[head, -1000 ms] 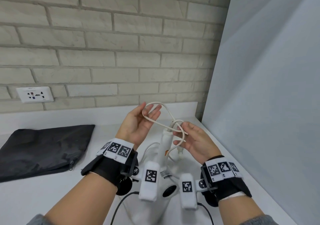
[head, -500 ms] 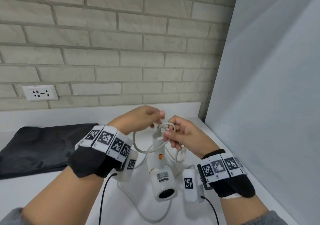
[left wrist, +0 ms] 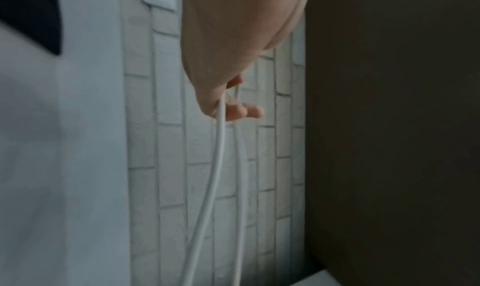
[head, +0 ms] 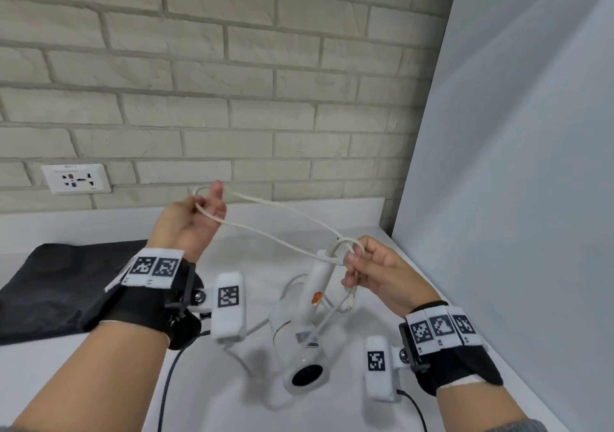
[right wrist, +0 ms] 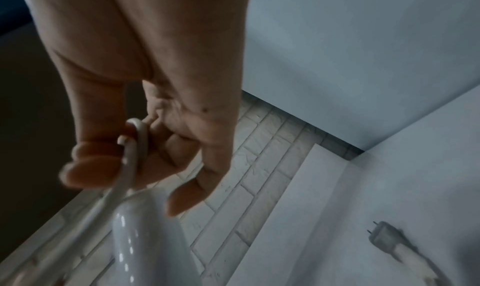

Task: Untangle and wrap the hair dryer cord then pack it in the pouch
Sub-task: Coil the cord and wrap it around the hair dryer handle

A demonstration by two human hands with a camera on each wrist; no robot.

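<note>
A white hair dryer [head: 307, 338] lies on the white counter, nozzle toward me, handle [right wrist: 145, 243] pointing up and away. Its white cord [head: 265, 229] stretches in two strands between my hands. My left hand [head: 202, 210] is raised at the left and pinches a loop of cord [left wrist: 221, 138]. My right hand [head: 357, 257] pinches a small cord loop [right wrist: 137, 138] just above the handle's end. The plug [right wrist: 381, 237] lies on the counter at the right. A black pouch [head: 56, 285] lies flat at the left.
A brick wall with a white socket plate [head: 75, 178] stands behind the counter [head: 66, 375]. A pale blue panel [head: 518, 165] walls off the right side. Black camera cables [head: 166, 388] run off my wrists toward me.
My left hand has drawn up and to the left, pulling two cord strands out taut from the loop my right hand holds. The hands were close together half a second ago.
</note>
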